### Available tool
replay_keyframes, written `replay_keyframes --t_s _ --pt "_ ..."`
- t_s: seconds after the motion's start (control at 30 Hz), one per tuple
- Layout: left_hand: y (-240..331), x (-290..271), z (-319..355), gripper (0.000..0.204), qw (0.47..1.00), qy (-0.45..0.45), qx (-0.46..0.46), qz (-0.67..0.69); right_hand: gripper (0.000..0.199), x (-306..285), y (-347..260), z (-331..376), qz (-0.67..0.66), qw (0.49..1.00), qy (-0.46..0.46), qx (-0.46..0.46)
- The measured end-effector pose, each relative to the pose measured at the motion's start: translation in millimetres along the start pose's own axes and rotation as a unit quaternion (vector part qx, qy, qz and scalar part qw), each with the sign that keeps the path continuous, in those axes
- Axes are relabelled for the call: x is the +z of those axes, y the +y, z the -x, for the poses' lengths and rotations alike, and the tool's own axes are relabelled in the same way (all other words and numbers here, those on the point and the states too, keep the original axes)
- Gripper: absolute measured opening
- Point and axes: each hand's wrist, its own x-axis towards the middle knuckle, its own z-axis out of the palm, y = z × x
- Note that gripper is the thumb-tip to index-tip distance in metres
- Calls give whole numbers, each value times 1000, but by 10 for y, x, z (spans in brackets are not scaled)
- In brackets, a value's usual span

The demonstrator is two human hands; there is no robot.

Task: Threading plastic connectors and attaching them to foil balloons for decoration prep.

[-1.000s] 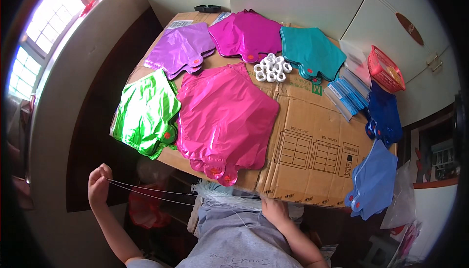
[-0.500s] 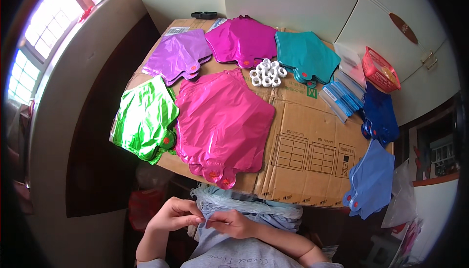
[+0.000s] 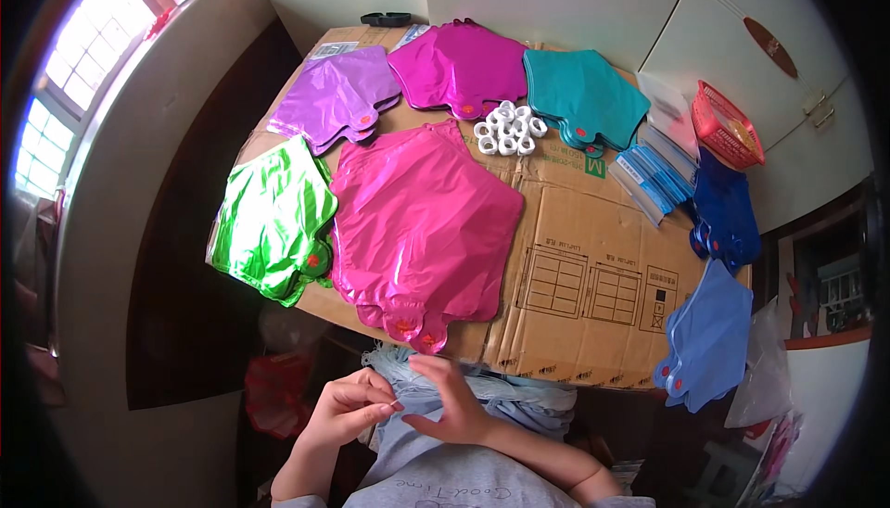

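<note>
Just off the cardboard's point(image 3: 579, 216) near edge, my left hand point(image 3: 352, 407) is pinched closed on a thin white thread point(image 3: 398, 404). Beside it, my right hand point(image 3: 454, 403) spreads open, gripping nothing; pale thread bundle point(image 3: 533, 398) hangs below that edge.

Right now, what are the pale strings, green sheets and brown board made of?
Pale strings: fibre, cotton or synthetic unclear; matt, with loose wispy ends. Green sheets: probably foil-like film, shiny and crinkled. Brown board: likely cardboard, matt and creased.
</note>
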Motion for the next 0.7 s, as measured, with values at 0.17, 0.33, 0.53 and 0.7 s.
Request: replay_keyframes --t_s 0.17,0.33,0.53,0.7 --pt "89 -46 29 10 992 15 35 -122 31 173 37 -63 -82 990 -112 -14" --pt "-26 -184 107 11 985 44 -20 166 15 103 133 -32 -312 931 -156 113" --pt "-87 13 82 12 976 139 29 162 12 206 152 -23 -161 974 -88 130" --pt "-106 -22 -41 20 861 77 242 -440 6 143 -94 -29 -66 997 -29 -2"
